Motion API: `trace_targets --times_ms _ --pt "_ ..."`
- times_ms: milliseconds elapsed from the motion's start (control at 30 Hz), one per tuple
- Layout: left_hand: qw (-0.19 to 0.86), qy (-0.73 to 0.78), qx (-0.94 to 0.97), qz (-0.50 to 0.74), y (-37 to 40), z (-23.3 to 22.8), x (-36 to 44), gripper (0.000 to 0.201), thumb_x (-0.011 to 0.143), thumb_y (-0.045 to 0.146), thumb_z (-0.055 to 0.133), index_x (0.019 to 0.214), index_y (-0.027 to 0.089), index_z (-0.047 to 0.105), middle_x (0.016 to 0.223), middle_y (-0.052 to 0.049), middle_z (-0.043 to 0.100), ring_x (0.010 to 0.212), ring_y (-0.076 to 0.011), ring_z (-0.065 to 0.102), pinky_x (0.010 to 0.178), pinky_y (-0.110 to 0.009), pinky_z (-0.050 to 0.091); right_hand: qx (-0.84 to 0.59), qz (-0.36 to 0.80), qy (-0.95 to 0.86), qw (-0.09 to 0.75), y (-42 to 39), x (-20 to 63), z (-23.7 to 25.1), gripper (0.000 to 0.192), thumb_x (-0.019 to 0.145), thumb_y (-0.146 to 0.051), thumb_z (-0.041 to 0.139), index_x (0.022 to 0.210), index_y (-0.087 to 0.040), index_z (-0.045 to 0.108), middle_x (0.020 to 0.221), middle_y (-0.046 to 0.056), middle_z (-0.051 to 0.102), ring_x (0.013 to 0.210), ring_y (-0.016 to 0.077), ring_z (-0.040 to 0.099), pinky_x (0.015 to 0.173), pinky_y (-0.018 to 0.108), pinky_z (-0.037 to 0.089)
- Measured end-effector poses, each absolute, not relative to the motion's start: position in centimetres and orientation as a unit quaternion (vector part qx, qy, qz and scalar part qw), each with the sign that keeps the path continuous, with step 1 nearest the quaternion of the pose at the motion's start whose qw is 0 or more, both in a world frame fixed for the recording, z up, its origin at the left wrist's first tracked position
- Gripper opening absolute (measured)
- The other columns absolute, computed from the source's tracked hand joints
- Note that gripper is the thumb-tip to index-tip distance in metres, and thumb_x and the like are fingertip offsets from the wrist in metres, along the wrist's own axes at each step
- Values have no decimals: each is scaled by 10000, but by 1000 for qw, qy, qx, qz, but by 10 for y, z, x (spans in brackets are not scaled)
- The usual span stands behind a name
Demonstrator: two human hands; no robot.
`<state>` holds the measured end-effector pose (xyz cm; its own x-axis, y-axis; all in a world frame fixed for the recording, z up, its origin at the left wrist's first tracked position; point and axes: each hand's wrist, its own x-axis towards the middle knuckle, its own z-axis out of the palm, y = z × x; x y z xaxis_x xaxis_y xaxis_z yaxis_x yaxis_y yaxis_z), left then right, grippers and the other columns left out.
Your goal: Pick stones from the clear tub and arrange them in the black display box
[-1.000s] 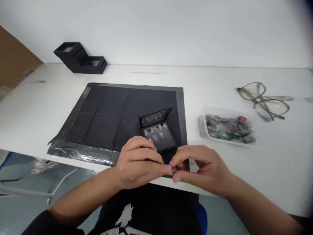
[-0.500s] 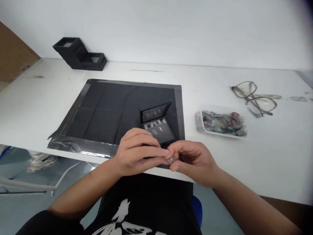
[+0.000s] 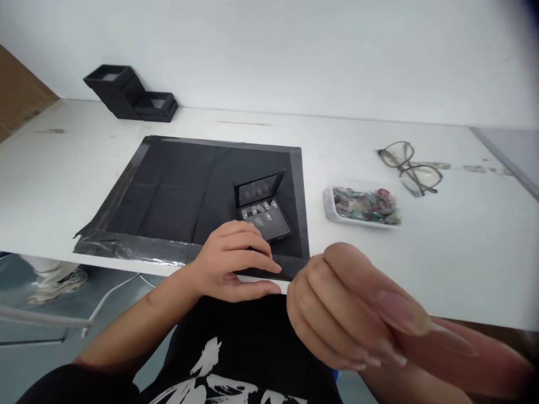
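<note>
Head view: the left hand point(image 3: 233, 261) rests at the near edge of the table point(image 3: 442, 247), fingers loosely curled and stretched to the right, thumb below them, nothing visibly gripped. Its fingertips lie over the near edge of the black mat point(image 3: 181, 191), just in front of the small open case point(image 3: 263, 210). The case sits on the mat's near right corner, lid standing upright at the back, with several small pale pieces set in its upper rows.

The right hand point(image 3: 349, 308) is raised close to the camera, blurred, off the table's near edge; its fingers are curled inward, and whether they pinch anything cannot be told.

To the right of the mat, toward the middle of the table, stands a shallow clear tray point(image 3: 332, 210) heaped with small coloured stones point(image 3: 365, 203). Beyond it, nearer the far right, lie folded glasses point(image 3: 410, 168). At the far left corner sit stacked black boxes point(image 3: 130, 100) against the wall.
</note>
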<state>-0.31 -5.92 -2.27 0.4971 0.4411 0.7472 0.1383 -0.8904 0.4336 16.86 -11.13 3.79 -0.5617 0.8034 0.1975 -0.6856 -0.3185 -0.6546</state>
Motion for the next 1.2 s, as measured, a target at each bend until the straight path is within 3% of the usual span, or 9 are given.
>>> trace_targets --times_ms 100,167,267,367,467,600,733,900,1200 --pt "153 171 865 447 -61 -23 -1 116 845 334 692 850 218 683 838 -20 728 819 -157 649 769 -317 539 -6 794 -353 494 -111 163 34 384 795 -558 720 734 -266 478 491 -117 261 306 23 177 280 103 246" --pt "183 170 863 439 -62 -21 1 89 861 293 676 829 210 680 828 -21 733 831 -155 655 793 -317 545 -34 773 -381 506 -108 169 28 258 857 -439 696 781 -267 520 495 -121 267 310 25 178 287 114 242" --pt "222 179 857 430 -64 -18 0 78 860 270 692 821 202 687 799 -8 735 848 -151 663 827 -312 554 -211 655 -515 511 -96 191 14 61 890 -293 669 877 -261 619 540 -92 393 394 46 329 381 165 324" --pt "186 240 856 418 -67 -20 -7 52 841 259 716 835 209 710 800 3 739 872 -155 661 838 -310 551 -469 391 -629 481 -78 214 1 107 855 -300 712 933 -230 687 628 -45 510 517 81 450 493 221 397" --pt "111 330 850 395 -70 -26 -15 41 834 252 714 849 216 728 831 3 745 886 -163 653 829 -313 546 -580 185 -705 363 -63 221 -7 181 885 -374 657 963 -219 708 625 -19 545 557 123 500 543 267 410" --pt "45 395 814 424 -70 -31 -18 45 835 236 701 839 199 728 801 2 749 857 -165 652 801 -301 548 -594 3 -783 185 -55 212 -15 221 935 -351 554 967 -215 725 755 41 713 689 200 635 531 301 333" --pt "47 403 815 413 -68 -31 -15 84 863 241 666 832 189 723 808 -8 749 855 -166 651 809 -304 545 -604 20 -781 158 -52 204 -19 248 944 -319 517 998 -230 742 896 45 757 722 207 663 564 318 380" --pt "83 396 836 371 -66 -32 -13 132 886 270 637 844 182 726 852 -28 744 859 -173 640 803 -314 539 -598 100 -768 204 -49 206 -22 284 945 -290 506 1082 -211 742 950 56 743 756 207 662 664 340 468" --pt "80 391 853 336 -66 -35 -12 143 902 285 624 887 201 739 909 -29 742 918 -175 644 833 -314 539 -606 144 -739 255 -51 211 -28 257 939 -297 523 1037 -235 752 1115 58 719 780 197 665 630 347 500"
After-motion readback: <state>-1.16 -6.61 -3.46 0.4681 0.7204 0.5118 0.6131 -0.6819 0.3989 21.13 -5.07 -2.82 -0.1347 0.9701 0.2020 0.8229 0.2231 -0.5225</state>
